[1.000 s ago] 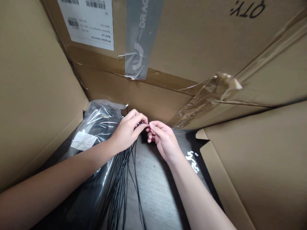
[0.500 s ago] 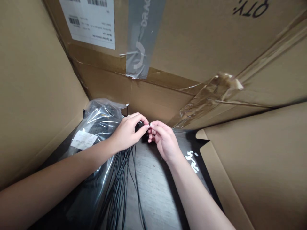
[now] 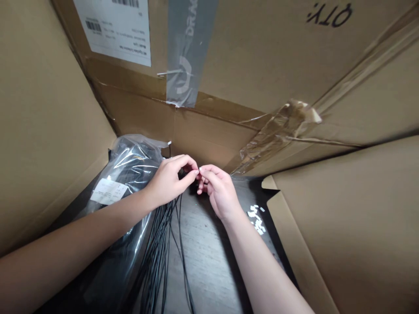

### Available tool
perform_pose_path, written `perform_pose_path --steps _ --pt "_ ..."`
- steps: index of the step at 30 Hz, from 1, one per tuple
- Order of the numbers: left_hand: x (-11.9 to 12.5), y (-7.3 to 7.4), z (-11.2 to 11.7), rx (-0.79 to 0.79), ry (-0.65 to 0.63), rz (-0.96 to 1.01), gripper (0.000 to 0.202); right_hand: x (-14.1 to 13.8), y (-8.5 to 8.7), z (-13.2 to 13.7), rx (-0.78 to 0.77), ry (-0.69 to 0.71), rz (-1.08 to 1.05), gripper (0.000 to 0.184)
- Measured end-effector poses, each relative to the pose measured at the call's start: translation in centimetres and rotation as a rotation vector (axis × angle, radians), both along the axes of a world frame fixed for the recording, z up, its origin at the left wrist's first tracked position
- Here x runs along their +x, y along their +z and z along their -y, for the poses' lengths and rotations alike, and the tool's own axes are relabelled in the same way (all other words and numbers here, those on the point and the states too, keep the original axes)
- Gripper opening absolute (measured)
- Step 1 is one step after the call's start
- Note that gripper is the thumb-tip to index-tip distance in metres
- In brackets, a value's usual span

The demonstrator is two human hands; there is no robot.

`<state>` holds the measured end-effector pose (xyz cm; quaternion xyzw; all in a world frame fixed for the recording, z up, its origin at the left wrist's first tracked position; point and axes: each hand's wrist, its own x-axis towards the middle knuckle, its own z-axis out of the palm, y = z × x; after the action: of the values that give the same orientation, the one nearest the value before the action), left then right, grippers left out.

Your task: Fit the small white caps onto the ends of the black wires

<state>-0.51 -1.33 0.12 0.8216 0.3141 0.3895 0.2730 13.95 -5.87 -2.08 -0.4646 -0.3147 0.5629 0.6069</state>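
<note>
L hand [image 3: 168, 181], R hand [image 3: 219, 189] — fingers narrow, pinching at blk cable [image 3: 160, 248] ends; held item too small to tell. Fine work — next calls for steady pinch.

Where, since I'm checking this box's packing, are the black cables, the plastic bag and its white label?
Black cables [image 3: 156, 257]: head view, middle of the hanging bundle.
Plastic bag [image 3: 134, 163]: head view, shiny upper part.
White label [image 3: 109, 192]: head view, centre of the label.
</note>
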Motion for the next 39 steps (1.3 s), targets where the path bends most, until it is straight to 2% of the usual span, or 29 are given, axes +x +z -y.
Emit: perform_pose_path --steps 6,19,26,39 --pt "-0.10 0.11 0.00 0.042 0.002 0.015 0.008 -0.05 0.12 0.05 0.009 0.002 0.017 0.014" --pt "-0.05 -0.06 -0.05 -0.058 -0.008 -0.007 0.009 -0.03 0.26 0.12 0.005 -0.011 0.016 0.014" --pt "-0.03 0.14 -0.05 -0.048 -0.027 0.007 0.010 0.05 0.38 0.11 -0.015 0.002 -0.037 0.016" --pt "-0.04 -0.11 0.07 -0.074 0.011 0.021 0.009 0.08 0.31 0.24 -0.002 0.018 0.003 0.018"
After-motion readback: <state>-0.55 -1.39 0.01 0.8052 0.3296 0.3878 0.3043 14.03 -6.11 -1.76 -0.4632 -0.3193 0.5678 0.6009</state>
